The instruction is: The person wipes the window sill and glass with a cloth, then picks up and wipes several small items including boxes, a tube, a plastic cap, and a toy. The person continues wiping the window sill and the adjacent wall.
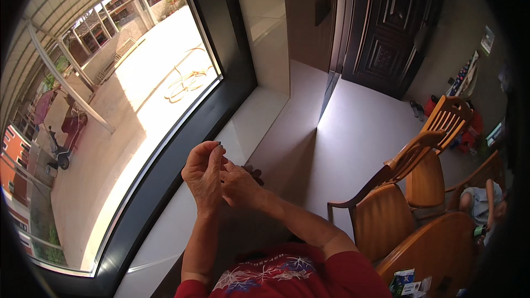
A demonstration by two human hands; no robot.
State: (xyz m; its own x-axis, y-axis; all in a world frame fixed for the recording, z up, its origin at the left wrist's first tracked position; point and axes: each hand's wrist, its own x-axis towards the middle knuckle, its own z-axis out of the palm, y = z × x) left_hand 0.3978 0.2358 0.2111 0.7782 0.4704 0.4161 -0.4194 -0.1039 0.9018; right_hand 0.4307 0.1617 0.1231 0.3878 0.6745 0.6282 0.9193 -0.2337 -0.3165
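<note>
In the head view, the left hand (200,176) is held up in the middle, by the big window (160,154) with its thick black frame. Its thumb and finger pinch a small dark thing (220,144), right at the tips. It is too tiny to tell what it is. The right hand (241,186) is just beside it, with bent fingers close to the left palm. I can't tell if the right one grips anything.

Out in the sunny yard on the left are a looped hose (187,83) and a scooter (61,152). A dark carved door (381,33) is far off on the right. Nearer on the right are a wooden armchair (383,218) and a round wooden table (433,245) with small packets (406,281) on it.
</note>
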